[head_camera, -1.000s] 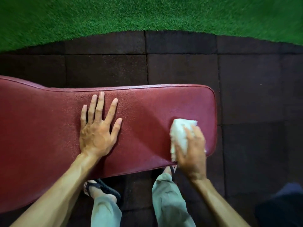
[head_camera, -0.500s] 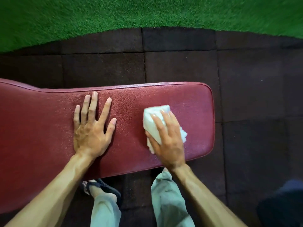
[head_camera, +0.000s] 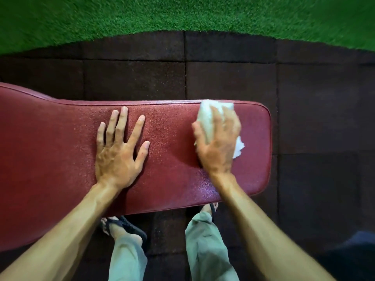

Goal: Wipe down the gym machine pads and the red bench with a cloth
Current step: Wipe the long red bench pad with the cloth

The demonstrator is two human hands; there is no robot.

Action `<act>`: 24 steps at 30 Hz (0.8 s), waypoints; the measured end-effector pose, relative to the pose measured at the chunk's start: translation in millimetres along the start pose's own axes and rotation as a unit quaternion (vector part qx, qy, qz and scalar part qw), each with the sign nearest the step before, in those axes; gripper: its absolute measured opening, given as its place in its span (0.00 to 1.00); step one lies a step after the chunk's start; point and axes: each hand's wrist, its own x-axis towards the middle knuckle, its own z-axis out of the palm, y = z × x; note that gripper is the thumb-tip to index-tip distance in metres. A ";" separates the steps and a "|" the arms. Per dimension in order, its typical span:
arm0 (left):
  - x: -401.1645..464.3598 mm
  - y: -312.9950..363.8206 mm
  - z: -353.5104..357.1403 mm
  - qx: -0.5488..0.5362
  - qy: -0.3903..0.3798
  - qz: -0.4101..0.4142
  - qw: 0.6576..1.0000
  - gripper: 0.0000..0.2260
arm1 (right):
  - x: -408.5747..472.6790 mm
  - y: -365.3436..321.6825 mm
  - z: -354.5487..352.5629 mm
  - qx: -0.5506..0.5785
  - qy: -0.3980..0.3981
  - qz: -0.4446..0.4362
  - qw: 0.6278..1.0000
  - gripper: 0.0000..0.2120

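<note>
On the red bench (head_camera: 60, 151) I see the left hand (head_camera: 117, 151) lying flat, fingers spread, holding nothing. Toward the bench's right end, at its far edge, the right hand (head_camera: 218, 141) presses one white cloth (head_camera: 207, 118) down, fingers curled over it; cloth shows beyond the fingertips and beside the palm. Dark rubber tiles (head_camera: 314, 108) surround the bench; green turf (head_camera: 182, 15) lies beyond. Two sandalled feet (head_camera: 121, 228) stand beneath it.
</note>
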 end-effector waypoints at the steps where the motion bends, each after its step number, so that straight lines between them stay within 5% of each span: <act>1: -0.5 -0.3 -0.1 0.001 0.000 0.001 1.000 0.27 | -18.5 -5.4 -2.2 0.005 -0.024 -0.027 0.999 0.27; 7: -1.1 -1.3 -0.1 -0.007 0.008 0.001 1.000 0.27 | -89.8 41.9 -30.6 -0.016 -0.111 -0.102 0.988 0.27; 12: -2.0 -0.7 -0.6 -0.022 0.003 -0.001 1.000 0.27 | -75.8 76.5 -50.2 -0.021 -0.070 0.057 0.996 0.28; 17: -2.0 -2.7 1.3 -0.012 0.004 0.003 1.000 0.27 | -45.7 34.1 -17.6 -0.006 0.048 0.172 0.984 0.26; 24: -3.6 -3.8 2.5 -0.013 0.012 0.014 1.000 0.26 | -93.2 15.9 -23.4 -0.042 -0.073 -0.008 0.996 0.29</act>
